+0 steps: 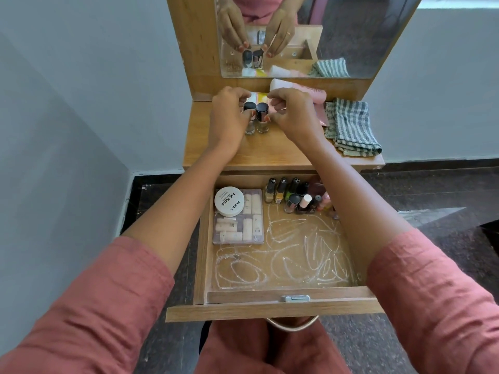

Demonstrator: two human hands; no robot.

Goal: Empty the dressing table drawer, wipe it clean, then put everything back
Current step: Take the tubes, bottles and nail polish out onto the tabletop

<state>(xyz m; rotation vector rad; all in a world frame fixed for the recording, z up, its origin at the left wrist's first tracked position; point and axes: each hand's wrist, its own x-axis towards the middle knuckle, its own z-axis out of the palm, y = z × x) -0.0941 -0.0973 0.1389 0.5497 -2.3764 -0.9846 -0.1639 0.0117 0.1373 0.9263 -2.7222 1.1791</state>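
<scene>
The drawer [272, 295] is pulled out below the tabletop, and white smears streak its wooden floor. Inside it lie a white round jar [229, 201] on a clear pack of small tubes [243, 228] at the left. A cluster of nail polish bottles [297, 197] stands at the back right. On the tabletop [270, 149] two black-capped nail polish bottles stand side by side. My left hand [229, 117] pinches the left bottle [249, 125] near its cap. My right hand [293, 114] pinches the right bottle [262, 118].
A pink tube [299, 90] and a yellow-white item [259, 97] lie behind the bottles, against the mirror [351, 36]. A folded striped cloth [349, 125] sits at the tabletop's right. A grey wall is at the left, and dark floor lies on both sides.
</scene>
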